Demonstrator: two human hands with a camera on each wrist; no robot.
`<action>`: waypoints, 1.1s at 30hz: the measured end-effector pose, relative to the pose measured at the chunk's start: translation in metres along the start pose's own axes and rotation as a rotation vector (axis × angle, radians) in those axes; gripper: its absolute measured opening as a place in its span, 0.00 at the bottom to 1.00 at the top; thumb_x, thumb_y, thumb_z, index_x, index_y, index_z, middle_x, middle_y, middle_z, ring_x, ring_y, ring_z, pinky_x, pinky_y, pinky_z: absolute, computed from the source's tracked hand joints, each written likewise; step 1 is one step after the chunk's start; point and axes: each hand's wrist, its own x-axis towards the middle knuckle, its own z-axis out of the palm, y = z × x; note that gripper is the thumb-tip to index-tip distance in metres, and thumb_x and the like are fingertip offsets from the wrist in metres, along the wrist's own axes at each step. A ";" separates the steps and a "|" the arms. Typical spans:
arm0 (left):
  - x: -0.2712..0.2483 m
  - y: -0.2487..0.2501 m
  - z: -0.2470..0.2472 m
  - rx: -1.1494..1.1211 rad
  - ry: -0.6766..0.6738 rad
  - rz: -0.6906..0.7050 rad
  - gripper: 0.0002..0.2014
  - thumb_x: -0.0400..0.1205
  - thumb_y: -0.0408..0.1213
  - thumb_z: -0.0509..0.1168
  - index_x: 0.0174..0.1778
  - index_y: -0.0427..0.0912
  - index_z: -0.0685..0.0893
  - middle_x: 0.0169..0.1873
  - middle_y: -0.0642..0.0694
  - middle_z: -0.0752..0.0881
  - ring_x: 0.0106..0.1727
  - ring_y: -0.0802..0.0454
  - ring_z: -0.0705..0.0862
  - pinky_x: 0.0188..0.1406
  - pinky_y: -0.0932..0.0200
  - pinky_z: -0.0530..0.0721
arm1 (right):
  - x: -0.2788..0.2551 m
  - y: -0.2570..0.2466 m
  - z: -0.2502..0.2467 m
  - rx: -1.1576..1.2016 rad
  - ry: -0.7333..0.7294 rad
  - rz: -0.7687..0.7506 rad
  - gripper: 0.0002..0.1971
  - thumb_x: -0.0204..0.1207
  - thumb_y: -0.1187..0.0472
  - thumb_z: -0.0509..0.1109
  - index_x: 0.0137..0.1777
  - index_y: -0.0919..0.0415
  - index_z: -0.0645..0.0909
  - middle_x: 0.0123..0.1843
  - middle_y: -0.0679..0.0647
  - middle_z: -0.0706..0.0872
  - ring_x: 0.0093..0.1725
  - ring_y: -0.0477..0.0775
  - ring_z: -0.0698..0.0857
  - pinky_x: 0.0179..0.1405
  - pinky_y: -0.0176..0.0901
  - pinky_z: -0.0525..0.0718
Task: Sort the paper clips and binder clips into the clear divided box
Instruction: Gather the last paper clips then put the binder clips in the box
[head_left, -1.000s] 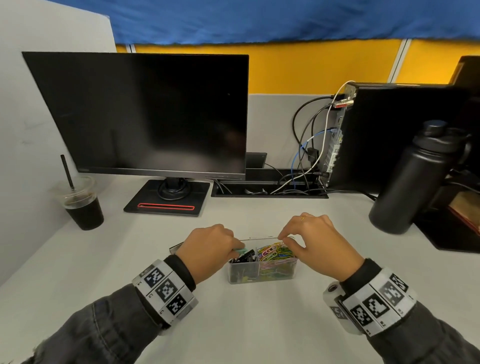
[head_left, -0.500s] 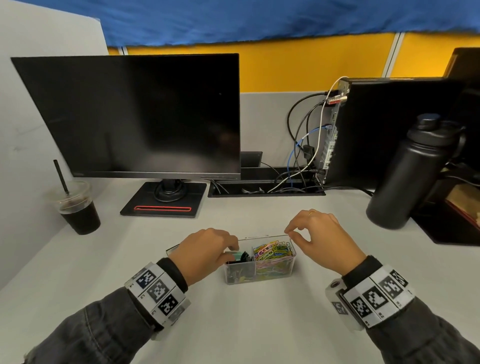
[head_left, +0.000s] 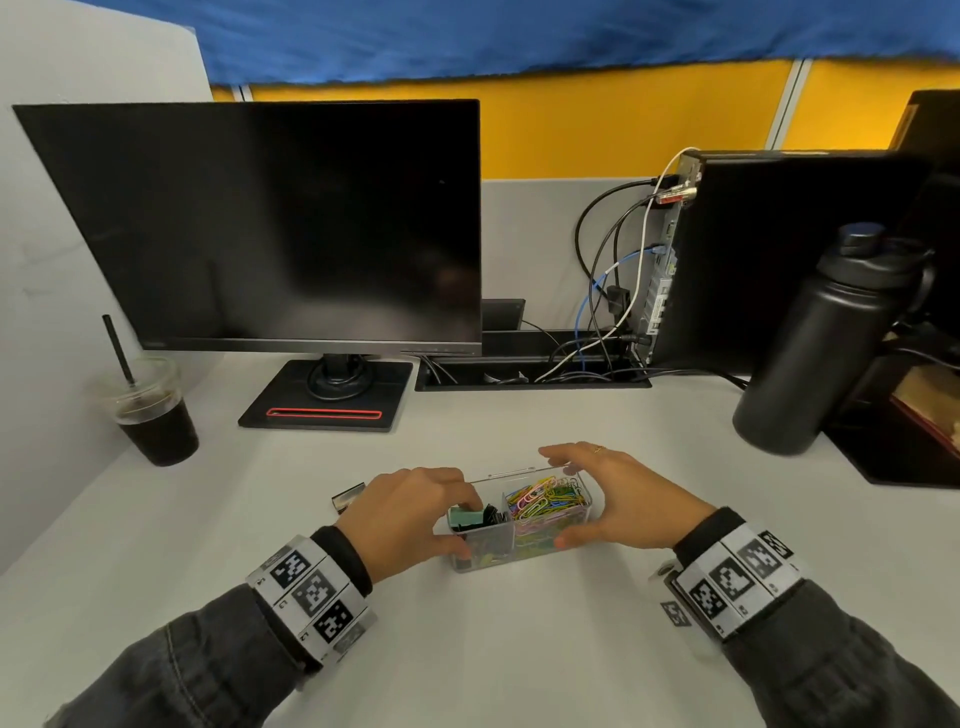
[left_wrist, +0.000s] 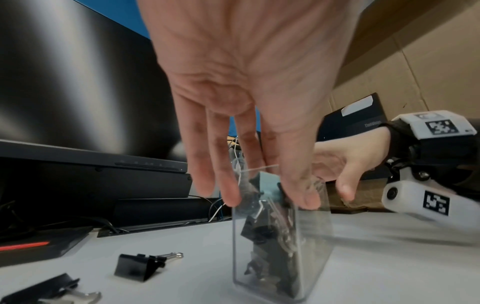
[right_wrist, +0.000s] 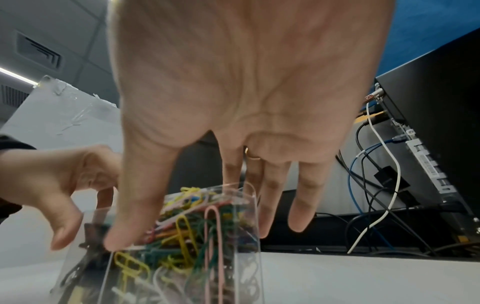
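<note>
The clear divided box (head_left: 540, 545) stands on the desk between my hands. Its left cell holds black binder clips (head_left: 491, 514) and a teal one (head_left: 464, 518); its right cell is full of coloured paper clips (head_left: 545, 501). My left hand (head_left: 462, 525) grips the box's left end, thumb on the front wall, fingers over the rim by the teal clip (left_wrist: 270, 185). My right hand (head_left: 558, 499) spans the right end, thumb (right_wrist: 122, 232) on the front wall and fingers behind the back wall. Two black binder clips (left_wrist: 137, 267) lie loose left of the box (left_wrist: 283, 246).
A monitor (head_left: 270, 223) and its stand (head_left: 327, 395) are behind the box. An iced coffee cup (head_left: 156, 410) stands at the far left, a black bottle (head_left: 821, 348) at the right. A computer with cables (head_left: 613, 291) fills the back right.
Both hands have come down from hovering over the box and now hold its two ends, thumbs on the front wall. The box has stayed in place.
</note>
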 end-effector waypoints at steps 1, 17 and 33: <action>0.000 0.001 0.000 0.001 0.003 -0.011 0.17 0.75 0.56 0.68 0.59 0.60 0.78 0.53 0.60 0.80 0.48 0.57 0.81 0.42 0.59 0.78 | 0.003 0.002 0.003 -0.001 -0.009 -0.002 0.45 0.62 0.46 0.82 0.78 0.45 0.64 0.68 0.43 0.76 0.64 0.41 0.76 0.64 0.32 0.74; 0.004 0.010 0.002 0.237 -0.101 -0.004 0.22 0.84 0.52 0.57 0.73 0.51 0.73 0.62 0.50 0.79 0.57 0.43 0.82 0.44 0.54 0.76 | 0.011 0.007 0.012 0.007 0.011 0.044 0.33 0.65 0.55 0.82 0.70 0.45 0.73 0.61 0.48 0.82 0.55 0.46 0.82 0.58 0.37 0.82; -0.002 0.006 0.008 0.140 -0.029 0.008 0.19 0.86 0.51 0.55 0.72 0.54 0.74 0.63 0.53 0.80 0.61 0.48 0.81 0.52 0.51 0.80 | 0.010 0.005 0.012 0.018 0.019 0.043 0.32 0.65 0.56 0.82 0.68 0.47 0.75 0.59 0.47 0.82 0.55 0.45 0.82 0.57 0.36 0.83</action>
